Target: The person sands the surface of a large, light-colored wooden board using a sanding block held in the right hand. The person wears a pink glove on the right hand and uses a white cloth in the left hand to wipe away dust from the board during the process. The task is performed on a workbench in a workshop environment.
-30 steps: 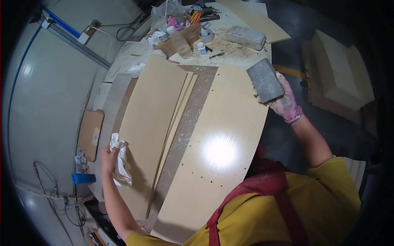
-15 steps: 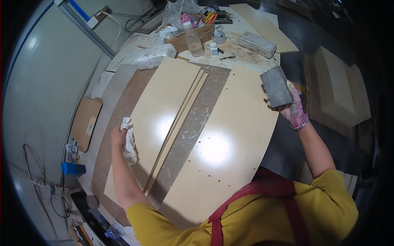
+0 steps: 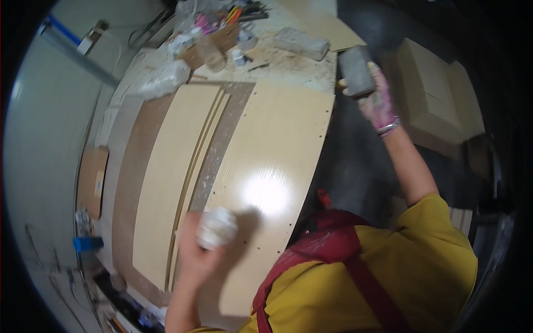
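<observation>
My bare left hand [image 3: 195, 251] grips a bunched white cloth [image 3: 217, 227], held over the near left edge of a pale wooden panel [image 3: 266, 133] with small drilled holes. To its left lie another pale panel [image 3: 166, 161] and a narrow strip [image 3: 208, 136] along that panel's edge. Out to the far right, my right hand [image 3: 380, 105], in a stained pink and white glove, holds up a grey sanding block [image 3: 357, 72] beyond the drilled panel's edge. Slight blur softens my left hand and the cloth.
On the stained far table stand a clear bottle [image 3: 210, 54], a small white bottle [image 3: 239, 57], a tape roll [image 3: 246, 39] and a wrapped grey block [image 3: 301, 43]. A plastic-wrapped bundle [image 3: 164, 80] lies left of them. A large carton [image 3: 433, 94] is on the right.
My left hand has swung rightward with the cloth, from the left panel's outer edge to the drilled panel. My right hand has gone farther out with the sanding block. The view has shifted.
</observation>
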A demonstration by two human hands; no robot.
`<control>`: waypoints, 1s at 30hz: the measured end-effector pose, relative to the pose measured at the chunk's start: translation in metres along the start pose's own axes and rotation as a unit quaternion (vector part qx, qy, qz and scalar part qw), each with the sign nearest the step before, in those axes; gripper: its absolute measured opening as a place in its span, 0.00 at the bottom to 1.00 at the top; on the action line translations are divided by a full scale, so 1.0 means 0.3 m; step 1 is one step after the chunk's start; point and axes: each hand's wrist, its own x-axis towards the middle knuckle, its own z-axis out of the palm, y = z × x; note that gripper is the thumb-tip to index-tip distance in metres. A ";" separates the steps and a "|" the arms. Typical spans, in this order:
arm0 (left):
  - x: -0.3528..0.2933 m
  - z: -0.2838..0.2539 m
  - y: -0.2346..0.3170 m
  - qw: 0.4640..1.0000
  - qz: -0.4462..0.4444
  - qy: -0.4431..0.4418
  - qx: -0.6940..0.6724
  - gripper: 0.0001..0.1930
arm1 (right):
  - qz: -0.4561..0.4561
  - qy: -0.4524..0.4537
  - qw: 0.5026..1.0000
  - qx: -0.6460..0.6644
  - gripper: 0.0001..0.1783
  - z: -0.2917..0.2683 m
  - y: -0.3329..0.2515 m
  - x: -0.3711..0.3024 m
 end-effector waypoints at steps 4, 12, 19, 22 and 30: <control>-0.077 0.208 0.071 0.919 0.192 -0.120 0.321 0.20 | 0.038 -0.107 0.994 0.007 0.25 0.010 0.027 -0.014; -0.050 0.039 -0.132 0.961 -0.169 0.183 0.119 0.13 | 0.206 -0.193 0.959 0.021 0.27 0.090 0.097 -0.048; 0.180 0.067 -0.270 0.908 -0.327 0.194 0.175 0.14 | 0.261 -0.244 0.931 0.072 0.30 0.064 0.090 -0.001; 0.204 0.105 -0.187 0.918 -0.310 0.234 0.085 0.14 | 0.274 -0.185 0.939 0.093 0.31 0.075 0.067 -0.021; 0.698 0.562 0.028 0.939 0.050 0.067 0.334 0.13 | 0.299 -0.220 0.906 0.204 0.32 -0.011 0.119 0.019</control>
